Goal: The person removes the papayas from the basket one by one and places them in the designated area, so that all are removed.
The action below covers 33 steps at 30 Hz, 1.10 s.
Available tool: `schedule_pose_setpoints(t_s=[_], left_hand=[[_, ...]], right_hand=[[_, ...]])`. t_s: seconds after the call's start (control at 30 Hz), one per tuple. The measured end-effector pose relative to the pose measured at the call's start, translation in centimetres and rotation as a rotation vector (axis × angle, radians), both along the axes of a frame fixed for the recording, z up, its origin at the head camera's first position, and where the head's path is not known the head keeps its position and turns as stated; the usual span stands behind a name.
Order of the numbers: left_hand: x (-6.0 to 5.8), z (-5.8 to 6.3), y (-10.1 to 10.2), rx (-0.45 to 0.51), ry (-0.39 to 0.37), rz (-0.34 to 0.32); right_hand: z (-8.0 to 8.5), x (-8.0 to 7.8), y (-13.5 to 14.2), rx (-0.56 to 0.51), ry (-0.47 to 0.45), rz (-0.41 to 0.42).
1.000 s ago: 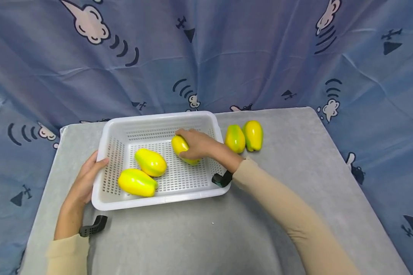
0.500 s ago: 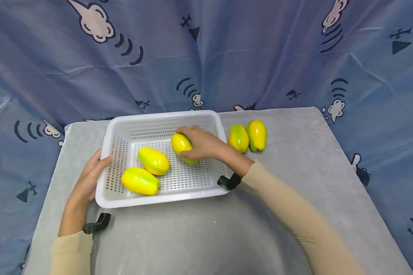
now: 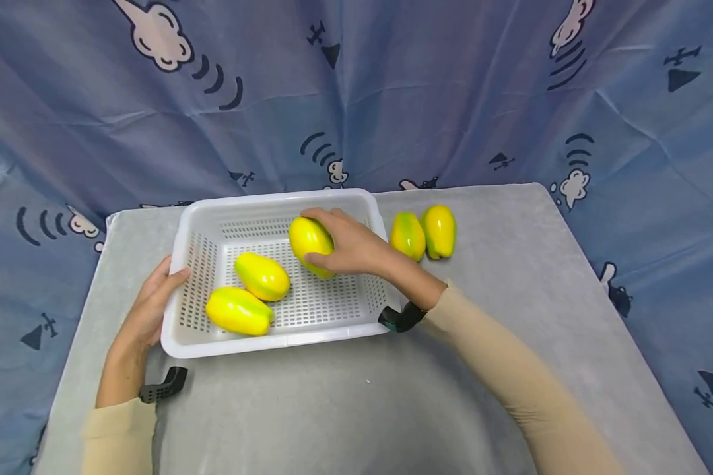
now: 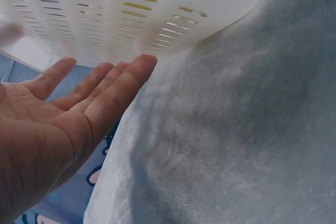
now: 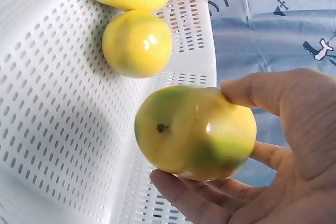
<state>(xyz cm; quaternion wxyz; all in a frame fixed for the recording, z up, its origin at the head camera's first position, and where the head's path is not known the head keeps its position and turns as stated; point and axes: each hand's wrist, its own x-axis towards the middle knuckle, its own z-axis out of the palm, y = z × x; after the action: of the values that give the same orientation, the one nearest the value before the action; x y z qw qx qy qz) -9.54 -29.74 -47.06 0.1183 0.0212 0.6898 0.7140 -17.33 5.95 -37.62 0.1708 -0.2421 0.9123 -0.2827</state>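
A white perforated plastic basket holds two yellow-green papayas, one near its front left and another just behind it. My right hand grips a third papaya between thumb and fingers, above the basket floor at the right half. At the basket's left end, my left hand holds the rim, thumb over the edge. In the left wrist view its fingers lie nearly straight against the outer wall. Two more papayas, a left one and a right one, lie side by side beyond the basket's right end.
A grey cloth-covered table carries everything. Behind it and at both sides hangs a blue patterned curtain. Black bands sit on the left wrist and right wrist.
My right hand has raised its papaya off the basket floor, slightly up and to the left. The left hand stays at the rim, and the other papayas keep their places.
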Motion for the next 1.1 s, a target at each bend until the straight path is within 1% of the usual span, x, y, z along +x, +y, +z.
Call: schedule_pose_setpoints(t_s=[0.2,0.33,0.47,0.67,0.9,1.1], left_hand=[[0.0,0.0,0.1,-0.008,0.005,-0.002],[0.1,0.0,0.0,-0.013,0.002,0.013],[0.2,0.0,0.0,-0.005,-0.007,0.012],[0.2,-0.1,0.0,-0.018,0.000,0.009],[0.3,0.0,0.1,-0.021,-0.006,0.011],[0.3,0.2,0.2,-0.035,-0.013,0.012]], right_hand=[[-0.2,0.0,1.2,-0.058,0.032,-0.030],[-0.2,0.0,1.9,-0.082,0.047,-0.041],[0.1,0.2,2.8,-0.098,0.062,-0.063],[0.8,0.5,3.9,-0.128,0.093,-0.099],[1.2,1.0,5.2,-0.150,0.098,-0.159],[1.5,1.2,6.7,-0.216,0.081,-0.206]])
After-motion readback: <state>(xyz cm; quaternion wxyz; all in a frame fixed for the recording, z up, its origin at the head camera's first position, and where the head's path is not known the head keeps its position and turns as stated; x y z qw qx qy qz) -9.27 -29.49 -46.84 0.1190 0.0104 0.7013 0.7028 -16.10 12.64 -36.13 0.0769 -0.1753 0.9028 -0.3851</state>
